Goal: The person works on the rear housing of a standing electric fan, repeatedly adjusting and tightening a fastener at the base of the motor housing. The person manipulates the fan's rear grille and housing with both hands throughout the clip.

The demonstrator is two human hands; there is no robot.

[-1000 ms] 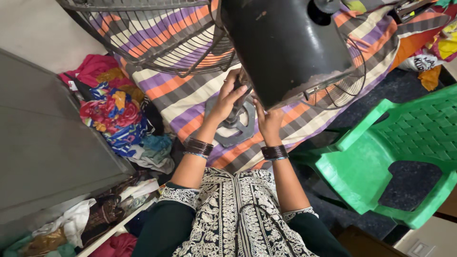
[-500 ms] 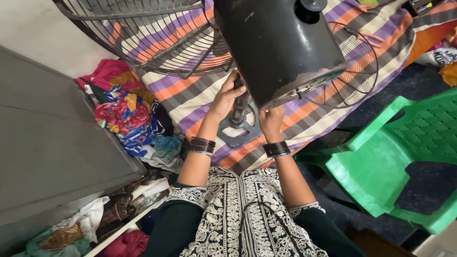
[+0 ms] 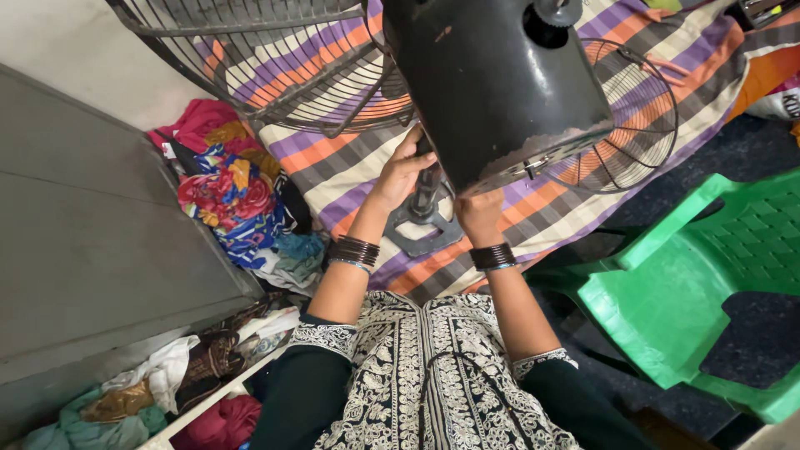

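Observation:
A black pedestal fan fills the top of the view: its motor housing is close to the camera, its wire grille reaches up and left, and its stand and base rest on a striped bedsheet. My left hand is raised under the housing, fingers curled by the top of the stand. My right hand is also under the housing's lower edge, mostly hidden by it. Whether either hand grips the fan is not visible. Both wrists wear dark bangles.
A green plastic chair stands at the right with a dark cushion on its seat. A pile of colourful clothes lies left of the bed. A grey cabinet fills the left side, with more clothes on a shelf below.
The view has shifted so the fan housing sits further right and the grille shows more. My left hand has risen slightly toward the housing. My right hand stays beneath it.

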